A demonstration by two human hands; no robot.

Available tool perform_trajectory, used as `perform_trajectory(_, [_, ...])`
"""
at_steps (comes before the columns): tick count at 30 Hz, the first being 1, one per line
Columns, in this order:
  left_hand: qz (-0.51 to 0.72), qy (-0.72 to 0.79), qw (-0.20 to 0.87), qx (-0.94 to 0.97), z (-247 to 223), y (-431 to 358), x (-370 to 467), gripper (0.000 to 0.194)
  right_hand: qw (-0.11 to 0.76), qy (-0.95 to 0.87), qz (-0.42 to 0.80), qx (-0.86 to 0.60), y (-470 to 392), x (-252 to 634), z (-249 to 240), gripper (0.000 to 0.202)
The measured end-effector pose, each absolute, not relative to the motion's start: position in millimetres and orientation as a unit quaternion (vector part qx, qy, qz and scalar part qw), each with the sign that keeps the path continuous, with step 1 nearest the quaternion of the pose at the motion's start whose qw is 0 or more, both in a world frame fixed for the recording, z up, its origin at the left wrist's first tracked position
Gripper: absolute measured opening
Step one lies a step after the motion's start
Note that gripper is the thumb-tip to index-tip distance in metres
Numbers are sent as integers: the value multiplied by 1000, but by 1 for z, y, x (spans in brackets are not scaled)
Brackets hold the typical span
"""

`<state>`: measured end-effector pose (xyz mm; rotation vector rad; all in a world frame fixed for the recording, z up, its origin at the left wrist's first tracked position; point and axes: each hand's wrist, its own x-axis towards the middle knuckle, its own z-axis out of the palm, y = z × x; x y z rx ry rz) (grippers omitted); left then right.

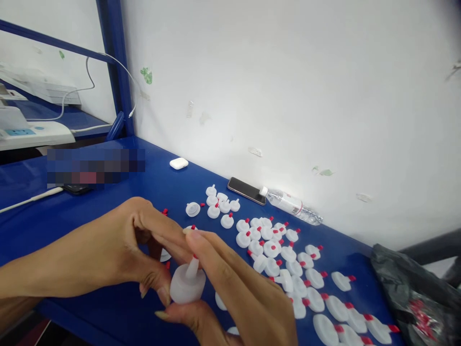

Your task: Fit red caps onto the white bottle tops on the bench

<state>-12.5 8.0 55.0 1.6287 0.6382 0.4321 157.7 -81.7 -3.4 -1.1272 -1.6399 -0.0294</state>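
A phone [246, 190], water bottle [292, 205] and earbud case [178, 163] lie on the blue table [108, 202].

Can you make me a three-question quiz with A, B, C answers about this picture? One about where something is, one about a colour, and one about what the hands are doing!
1. Where does the dark flat phone lie?
A. by the white wall
B. on the floor
C. in a hand

2. What colour are the small tips on the white round plastic caps?
A. green
B. red
C. yellow

3. What is happening to the white plastic cap with a nozzle?
A. it lies alone on the blue table
B. it sits on the clear plastic bottle
C. both hands hold it

Answers: 1 A, it rests on the table at the wall's foot. 2 B, each tip shows red. 3 C, the left hand and right hand pinch it.
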Motion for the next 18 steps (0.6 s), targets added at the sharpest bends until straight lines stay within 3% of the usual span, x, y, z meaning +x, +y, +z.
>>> perform_trajectory(6, [277,302,596,690,47,12,-16,32,488,-681,-9,-546,-86,162,9,48])
perform_trajectory(11, [273,303,580,705,38,11,-18,35,504,-655,1,-564,-87,167,11,47])
perform_trajectory(15, [315,234,603,694,31,8,-15,31,547,-613,79,-565,-85,166,10,47])
perform_trajectory(18, [383,235,545,708,23,4,-7,17,553,-573,149,-586,-85,162,10,52])
